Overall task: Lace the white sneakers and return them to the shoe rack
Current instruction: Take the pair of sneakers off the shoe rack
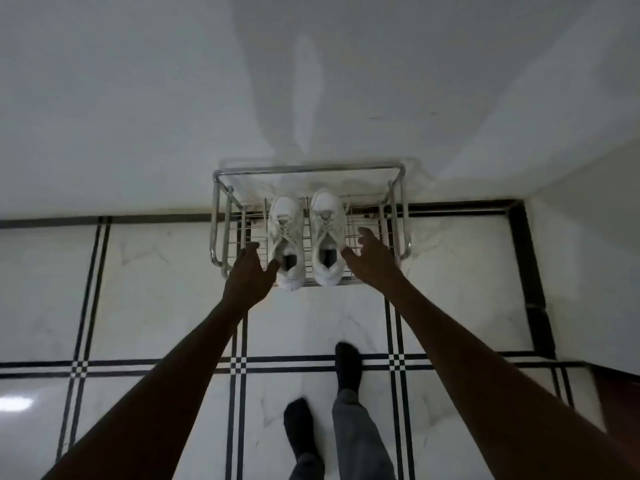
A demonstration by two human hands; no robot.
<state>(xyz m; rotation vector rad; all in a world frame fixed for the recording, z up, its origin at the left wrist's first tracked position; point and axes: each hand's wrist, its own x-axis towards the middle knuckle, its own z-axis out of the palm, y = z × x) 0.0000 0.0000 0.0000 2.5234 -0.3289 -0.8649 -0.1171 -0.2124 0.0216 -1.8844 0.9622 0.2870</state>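
Fingers [258, 249] of our left hand [247, 275] are spread and empty, thumb tip just touching the heel side of the left sneaker [286, 244]; those of our right hand [372, 258] are spread too, holding nothing, thumb at the collar of the right sneaker [328, 237]. Both sneakers sit side by side on the top tier of the rack [398, 174], toes at twelve o'clock toward the wall [138, 98], heels at six o'clock. Laces [284, 230] cross over both tongues, so we judge the lacing done and the pair home.

The risk lies at the heels: they overhang the front rail at six o'clock. If our hands catch the collars or a loose lace end, a sneaker could tip off onto the floor [145, 289]. The left one looks further out, so it seems the likelier to fall. We cannot tell whether the lace ends are tucked in; a trailing end might slip through the wire grid and snag.

Our socked feet [348, 367] stand at six o'clock on glossy tile, and leaning this far forward could mean a slip and a bump against the light rack.
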